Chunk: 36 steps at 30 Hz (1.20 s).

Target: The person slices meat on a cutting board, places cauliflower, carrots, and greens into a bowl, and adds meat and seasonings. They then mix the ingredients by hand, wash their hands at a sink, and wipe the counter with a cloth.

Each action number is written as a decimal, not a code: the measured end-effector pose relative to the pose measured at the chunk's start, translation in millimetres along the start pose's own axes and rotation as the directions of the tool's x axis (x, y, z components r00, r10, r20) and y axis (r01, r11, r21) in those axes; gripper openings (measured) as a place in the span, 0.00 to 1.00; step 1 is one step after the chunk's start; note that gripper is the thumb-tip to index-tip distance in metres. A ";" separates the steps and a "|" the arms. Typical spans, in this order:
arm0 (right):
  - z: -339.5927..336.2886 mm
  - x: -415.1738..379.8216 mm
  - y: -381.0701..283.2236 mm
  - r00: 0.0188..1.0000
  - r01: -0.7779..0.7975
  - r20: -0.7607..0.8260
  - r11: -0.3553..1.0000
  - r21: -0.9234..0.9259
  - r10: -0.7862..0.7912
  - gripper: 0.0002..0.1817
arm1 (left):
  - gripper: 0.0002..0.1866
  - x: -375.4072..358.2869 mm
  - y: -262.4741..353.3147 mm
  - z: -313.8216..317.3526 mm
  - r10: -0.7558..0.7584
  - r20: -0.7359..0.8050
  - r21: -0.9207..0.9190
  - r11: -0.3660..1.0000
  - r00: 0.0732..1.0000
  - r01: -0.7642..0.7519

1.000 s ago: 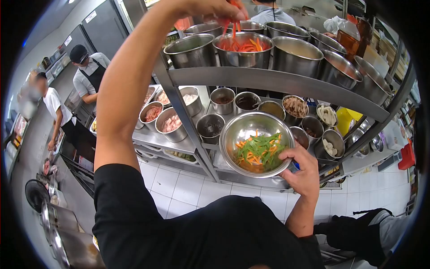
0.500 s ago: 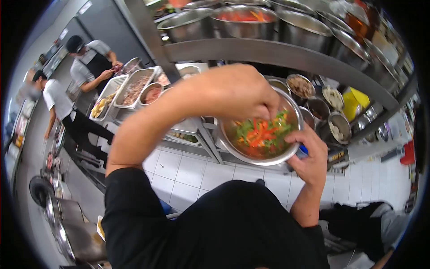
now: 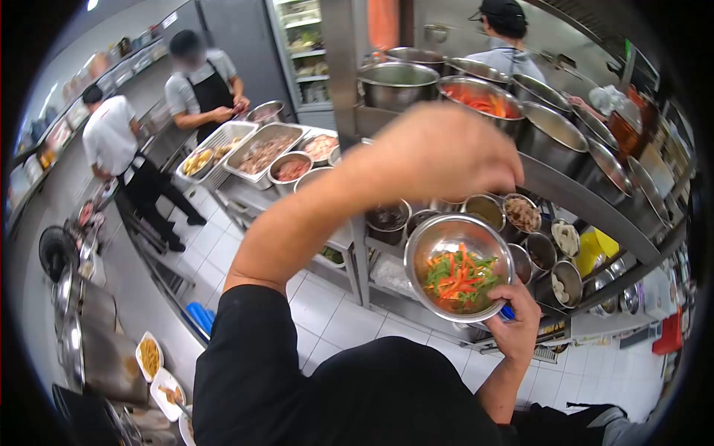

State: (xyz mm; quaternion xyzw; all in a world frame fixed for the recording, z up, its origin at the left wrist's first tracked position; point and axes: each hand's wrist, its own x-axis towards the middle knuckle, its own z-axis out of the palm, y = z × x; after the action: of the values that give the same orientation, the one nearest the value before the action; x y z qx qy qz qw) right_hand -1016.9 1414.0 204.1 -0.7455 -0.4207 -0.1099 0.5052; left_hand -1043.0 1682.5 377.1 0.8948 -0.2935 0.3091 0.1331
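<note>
A steel bowl [image 3: 424, 249] is held by its lower right rim in my right hand [image 3: 513, 316], thumb over the edge. Inside lie red and orange strips with green leaves [image 3: 461, 279]. My left hand [image 3: 461, 152] is raised above the far side of the bowl, in front of the shelf of steel pots. Its fingers point down and are blurred, and anything in them cannot be made out. Just behind it stands a pot of red strips [image 3: 482, 97]. Beyond the bowl are small pots, one with brown pieces [image 3: 520, 213] and one with white pieces [image 3: 566, 239].
Trays of meat [image 3: 262, 152] and a white basket of yellow pieces [image 3: 199, 162] stand on the left counter. Two people [image 3: 204, 97] are at the left, another person [image 3: 509, 44] behind the shelf. A metal shelf edge [image 3: 587, 189] crosses close by. White dishes [image 3: 169, 392] lie lower left.
My left hand has risen from inside the bowl to above its far side, near the upper pots. My right hand still holds the bowl. The view has shifted, showing more of the room.
</note>
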 end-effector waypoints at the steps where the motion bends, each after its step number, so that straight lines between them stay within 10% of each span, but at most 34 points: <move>1: -1.8 0.7 -0.3 1.000 -0.010 -0.016 1.000 -0.001 0.010 0.18 | 0.12 18.4 -8.4 -13.6 -0.064 -0.033 0.079 0.995 0.997 0.066; 5: -3.0 -4.1 -2.2 0.999 -0.041 -0.028 0.999 -0.011 0.041 0.18 | 0.14 74.7 -48.1 -34.3 -0.318 0.026 0.263 0.917 0.948 0.301; 8: -5.5 -9.2 -2.3 0.998 -0.034 -0.056 0.999 -0.016 0.033 0.19 | 0.15 98.6 -67.9 -15.0 -0.412 0.363 0.335 0.895 0.836 0.295; 15: -15.0 -20.3 1.7 0.993 -0.076 -0.086 0.997 0.009 0.077 0.19 | 0.15 110.5 -82.2 19.1 -0.413 0.369 0.393 0.881 0.833 0.263; 31: -29.7 8.1 -1.2 1.000 0.000 0.023 0.997 -0.079 0.002 0.20 | 0.13 91.1 -93.3 -23.5 -0.476 -0.083 -0.193 0.869 0.875 0.455; 36: -31.1 24.6 -4.5 0.999 0.025 0.036 0.997 -0.078 -0.022 0.19 | 0.14 58.0 -23.4 -21.1 -0.300 0.125 -0.339 0.883 0.946 0.325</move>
State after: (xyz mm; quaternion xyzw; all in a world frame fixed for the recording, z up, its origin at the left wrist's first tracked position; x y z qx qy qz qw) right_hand -996.8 1401.0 236.0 -0.7614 -0.4338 -0.1190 0.4668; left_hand -1001.9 1684.2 428.7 0.9015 -0.2007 0.1942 0.3306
